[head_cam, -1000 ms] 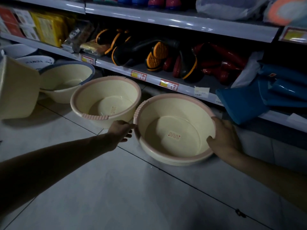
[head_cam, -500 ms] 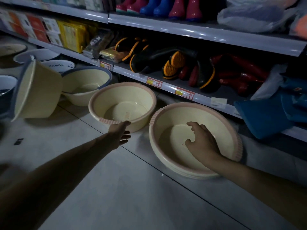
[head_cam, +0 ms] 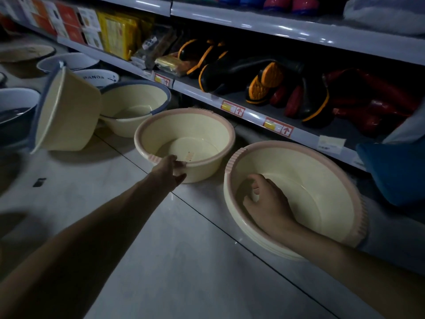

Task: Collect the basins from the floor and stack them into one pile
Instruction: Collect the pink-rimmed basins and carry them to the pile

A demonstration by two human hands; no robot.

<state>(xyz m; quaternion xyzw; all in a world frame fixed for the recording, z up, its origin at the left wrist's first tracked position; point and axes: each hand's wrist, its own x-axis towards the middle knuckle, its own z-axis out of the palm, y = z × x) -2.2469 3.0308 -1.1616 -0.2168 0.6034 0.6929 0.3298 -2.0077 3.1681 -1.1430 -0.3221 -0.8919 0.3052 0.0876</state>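
Your left hand [head_cam: 169,170] has gone from hovering beside the middle basin [head_cam: 181,130] to gripping its near rim, thumb on top. Your right hand [head_cam: 266,203] has left the outer edge of the stacked basins [head_cam: 322,180] and now sits inside the top one, fingers curled near its left wall.

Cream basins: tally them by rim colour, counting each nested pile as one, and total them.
Pink rim: 2, the middle basin and right pile
Blue rim: 2, the tilted basin and upright basin
Total: 4
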